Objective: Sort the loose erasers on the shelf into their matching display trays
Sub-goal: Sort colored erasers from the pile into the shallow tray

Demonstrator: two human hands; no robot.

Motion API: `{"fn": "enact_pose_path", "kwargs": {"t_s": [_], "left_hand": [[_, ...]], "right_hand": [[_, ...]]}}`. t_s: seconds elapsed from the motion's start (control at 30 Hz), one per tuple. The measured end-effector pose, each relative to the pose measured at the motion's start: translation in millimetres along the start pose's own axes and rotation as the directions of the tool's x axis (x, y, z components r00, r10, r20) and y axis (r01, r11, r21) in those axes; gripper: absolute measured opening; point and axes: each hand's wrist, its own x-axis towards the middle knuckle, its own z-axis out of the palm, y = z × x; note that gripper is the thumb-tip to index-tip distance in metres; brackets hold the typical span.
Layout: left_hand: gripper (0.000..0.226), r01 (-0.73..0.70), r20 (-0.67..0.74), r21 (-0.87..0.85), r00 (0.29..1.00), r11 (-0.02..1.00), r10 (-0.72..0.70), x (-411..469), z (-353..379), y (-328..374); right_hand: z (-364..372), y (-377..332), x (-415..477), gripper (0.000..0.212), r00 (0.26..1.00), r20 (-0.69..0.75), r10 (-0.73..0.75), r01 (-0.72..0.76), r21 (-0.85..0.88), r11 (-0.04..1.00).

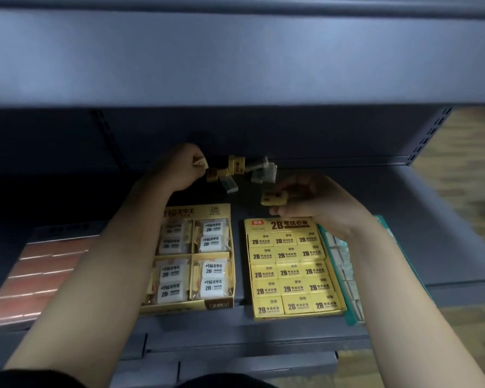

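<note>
Picking stage: right hand (311,204) pinches flat yellow rectangular eraser (274,198); left hand (179,166) pinches small pale eraser (200,162). Next, likely: yellow cardboard display tray (297,315).

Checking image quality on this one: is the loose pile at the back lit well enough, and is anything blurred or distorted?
Head view: dim overall. The loose erasers sit in the upper shelf's shadow, their print unreadable. The held yellow eraser is motion-smeared. Labels in the yellow tray stay readable. The wide angle slightly bows that shelf's edge, and the floor at right is blurred.
</note>
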Motion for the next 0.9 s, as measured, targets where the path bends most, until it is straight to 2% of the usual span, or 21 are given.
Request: {"fn": "enact_pose_path", "kwargs": {"t_s": [0.13,0.27,0.5,0.63,0.7,0.8,0.9], "left_hand": [[0.026,-0.088,-0.045,-0.07,0.995,0.994,0.085,-34.4,-4.0,19.2],[0.034,-0.168,-0.116,-0.119,0.981,0.979,0.154,-72.4,0.0,35.5],[0.036,-0.112,-0.146,-0.219,0.986,0.969,0.081,-110.6,25.7,49.3],[0.038,-0.119,-0.157,-0.229,0.984,0.966,0.083,-120.9,37.3,54.6],[0.038,-0.122,-0.166,-0.232,0.983,0.965,0.084,-123.3,40.0,57.0],[0.037,-0.122,-0.172,-0.22,0.982,0.968,0.085,-125.2,40.1,57.0],[0.035,-0.122,-0.186,-0.24,0.98,0.963,0.078,-127.7,38.6,54.4]], "right_hand": [[4.5,4.9,-9.1,0.033,0.999,0.034,0.021,-0.027,0.187,0.982],[2.7,10.2,-18.3,0.028,0.997,0.073,0.038,-0.055,0.243,0.968],[-2.4,16.7,-31.8,0.026,0.999,0.011,-0.046,0.045,0.065,0.997],[-2.5,17.5,-40.0,0.026,0.998,0.057,-0.016,0.009,0.124,0.992],[-1.8,17.4,-42.9,0.028,0.997,0.073,-0.026,0.019,0.1,0.995],[-0.8,19.5,-43.3,0.036,0.994,0.084,-0.074,0.077,-0.038,0.996],[7.5,18.0,-43.7,0.035,0.987,0.159,-0.032,0.061,-0.183,0.981]]}}
